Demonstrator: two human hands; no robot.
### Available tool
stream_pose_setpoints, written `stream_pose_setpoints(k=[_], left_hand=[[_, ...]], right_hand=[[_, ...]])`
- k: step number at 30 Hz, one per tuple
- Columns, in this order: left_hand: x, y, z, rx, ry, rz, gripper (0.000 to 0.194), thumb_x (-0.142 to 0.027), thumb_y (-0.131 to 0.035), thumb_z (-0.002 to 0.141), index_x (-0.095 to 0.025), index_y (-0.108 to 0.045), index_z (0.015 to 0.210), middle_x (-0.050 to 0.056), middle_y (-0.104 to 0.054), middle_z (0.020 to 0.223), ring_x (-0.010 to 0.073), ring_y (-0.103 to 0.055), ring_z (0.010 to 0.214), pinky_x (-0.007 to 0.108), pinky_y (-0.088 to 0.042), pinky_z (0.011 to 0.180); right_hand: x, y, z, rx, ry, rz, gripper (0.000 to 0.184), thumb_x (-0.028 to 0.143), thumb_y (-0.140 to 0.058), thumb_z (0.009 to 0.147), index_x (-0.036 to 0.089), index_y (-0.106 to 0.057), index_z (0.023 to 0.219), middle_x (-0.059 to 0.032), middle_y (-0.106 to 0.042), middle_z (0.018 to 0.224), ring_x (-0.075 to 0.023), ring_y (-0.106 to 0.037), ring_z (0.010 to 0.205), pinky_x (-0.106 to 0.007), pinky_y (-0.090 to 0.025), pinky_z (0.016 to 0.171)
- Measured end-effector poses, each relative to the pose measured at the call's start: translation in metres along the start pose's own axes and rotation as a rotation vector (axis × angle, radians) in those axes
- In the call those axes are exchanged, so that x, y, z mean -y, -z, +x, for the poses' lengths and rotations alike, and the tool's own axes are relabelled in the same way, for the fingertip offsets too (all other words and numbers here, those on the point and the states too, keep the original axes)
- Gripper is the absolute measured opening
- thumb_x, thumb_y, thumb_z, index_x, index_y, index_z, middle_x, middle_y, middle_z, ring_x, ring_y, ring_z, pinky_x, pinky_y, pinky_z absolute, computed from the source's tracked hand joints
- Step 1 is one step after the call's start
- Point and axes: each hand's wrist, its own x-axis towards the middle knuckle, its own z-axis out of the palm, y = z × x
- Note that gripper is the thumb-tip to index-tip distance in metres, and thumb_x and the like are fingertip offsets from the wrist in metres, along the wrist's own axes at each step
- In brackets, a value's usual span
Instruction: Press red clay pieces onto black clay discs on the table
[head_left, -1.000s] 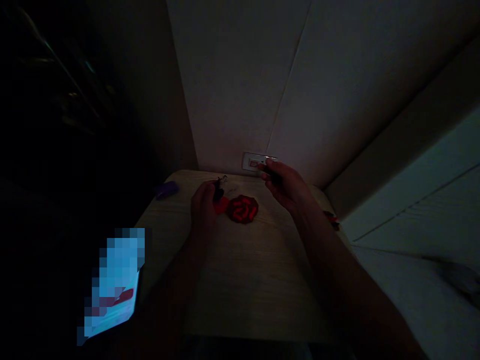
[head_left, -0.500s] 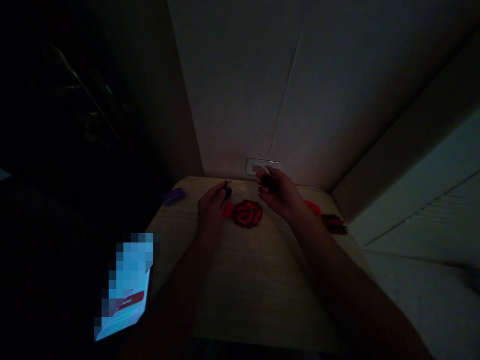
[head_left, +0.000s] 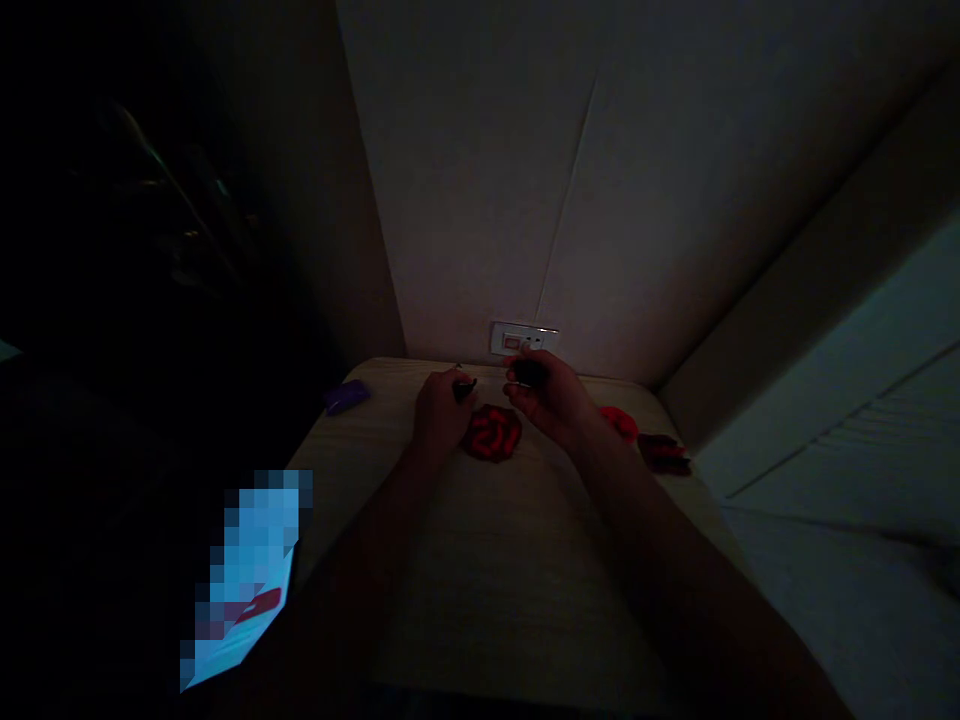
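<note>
Both hands are raised over the far part of a wooden table. My left hand is closed on a small dark piece that pokes out past the fingertips; its kind is hard to make out. Opposite it, my right hand has its fingers curled round a dark lump. A round, flat piece with red and black swirls lies on the table between and below the hands, its left edge partly behind my left hand. Dim light hides finer detail.
To the right lie a bright red round piece and some dark and red strips. A purple packet sits at the table's left edge. The wall carries a switch-and-socket plate. At lower left glows a screen.
My left hand has shifted right, toward the right hand, and covers a red patch that showed beside the swirled piece. The right hand has moved slightly left and down, still holding the dark lump.
</note>
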Motion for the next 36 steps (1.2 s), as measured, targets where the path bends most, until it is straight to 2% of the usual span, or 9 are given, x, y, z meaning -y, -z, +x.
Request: stream_pose_setpoints(k=[5,9,11,15,18,20,25,29,36], left_hand=[[-0.007,0.005,-0.003,0.054,-0.065,0.149,0.031,-0.008,-0.073,0.067,-0.021,-0.070,0.096,0.011,-0.066,0.105,0.0311,-0.062,0.106,0.048,-0.047,0.101],[-0.040,0.013,-0.008,-0.093,-0.040,0.041,0.031,-0.013,-0.070,0.070,-0.019,-0.066,0.099,0.013,-0.063,0.113,0.0332,-0.057,0.118,0.050,-0.041,0.110],[-0.061,0.012,-0.011,-0.114,0.081,-0.248,0.021,-0.024,-0.065,0.079,-0.021,-0.065,0.099,0.009,-0.066,0.109,0.0282,-0.061,0.110,0.045,-0.047,0.103],[-0.094,-0.003,-0.019,0.057,0.543,-0.964,0.019,-0.036,-0.053,0.088,-0.020,-0.063,0.093,0.009,-0.069,0.104,0.0220,-0.068,0.097,0.038,-0.055,0.090],[-0.102,-0.013,-0.026,0.277,0.798,-1.263,0.038,-0.048,-0.046,0.092,-0.016,-0.066,0.091,0.014,-0.072,0.098,0.0252,-0.071,0.094,0.040,-0.057,0.086],[-0.099,-0.015,-0.031,0.344,0.867,-1.347,0.045,-0.052,-0.042,0.093,-0.015,-0.067,0.090,0.017,-0.072,0.093,0.0280,-0.071,0.095,0.042,-0.059,0.085],[-0.076,-0.010,-0.035,0.357,0.754,-1.396,0.049,-0.060,-0.042,0.094,-0.018,-0.067,0.088,0.015,-0.073,0.090,0.0318,-0.071,0.104,0.047,-0.059,0.091],[-0.063,-0.012,-0.029,0.366,0.637,-1.482,0.066,-0.069,-0.025,0.096,-0.020,-0.069,0.092,0.014,-0.074,0.101,0.0309,-0.067,0.116,0.047,-0.055,0.103],[-0.065,-0.031,-0.043,0.290,0.665,-1.417,0.033,-0.034,-0.039,0.100,-0.023,-0.069,0.095,0.005,-0.073,0.111,0.0217,-0.054,0.138,0.037,-0.038,0.122]], right_hand=[[-0.002,-0.003,-0.002,-0.031,-0.014,-0.013,0.006,0.022,-0.067,0.079,0.019,-0.062,0.077,-0.0024,-0.068,0.066,-0.0105,-0.056,0.049,-0.016,-0.046,0.040],[-0.001,-0.005,-0.007,-0.009,0.034,-0.099,0.009,0.019,-0.071,0.076,0.016,-0.069,0.085,-0.0027,-0.070,0.075,-0.0084,-0.058,0.056,-0.015,-0.048,0.047],[0.000,-0.006,-0.011,0.018,0.091,-0.149,0.011,0.024,-0.074,0.076,0.015,-0.069,0.081,-0.0005,-0.065,0.071,-0.0067,-0.053,0.052,-0.015,-0.040,0.042],[0.006,-0.007,-0.018,-0.073,0.364,-0.366,0.042,0.053,-0.072,0.083,0.018,-0.061,0.063,0.0042,-0.049,0.054,-0.0065,-0.036,0.041,-0.021,-0.024,0.037],[0.007,-0.003,-0.020,-0.227,0.635,-0.700,0.060,0.066,-0.064,0.087,0.020,-0.052,0.050,0.0032,-0.041,0.045,-0.0102,-0.038,0.041,-0.025,-0.026,0.041],[0.002,-0.001,-0.020,-0.223,0.736,-0.937,0.063,0.067,-0.058,0.091,0.021,-0.051,0.049,0.0011,-0.045,0.046,-0.0130,-0.043,0.045,-0.028,-0.030,0.045],[-0.026,-0.010,-0.025,-0.022,0.879,-1.497,0.053,0.051,-0.042,0.104,0.019,-0.067,0.071,-0.0086,-0.068,0.072,-0.0222,-0.062,0.071,-0.035,-0.047,0.071],[-0.042,-0.025,-0.033,0.204,0.935,-1.535,0.046,0.037,-0.032,0.107,0.015,-0.071,0.119,-0.0148,-0.074,0.119,-0.0283,-0.065,0.115,-0.045,-0.045,0.105],[-0.036,-0.015,-0.028,-0.033,1.061,-1.508,0.050,0.040,-0.032,0.107,0.010,-0.065,0.130,-0.0189,-0.064,0.140,-0.0316,-0.054,0.137,-0.052,-0.035,0.118]])
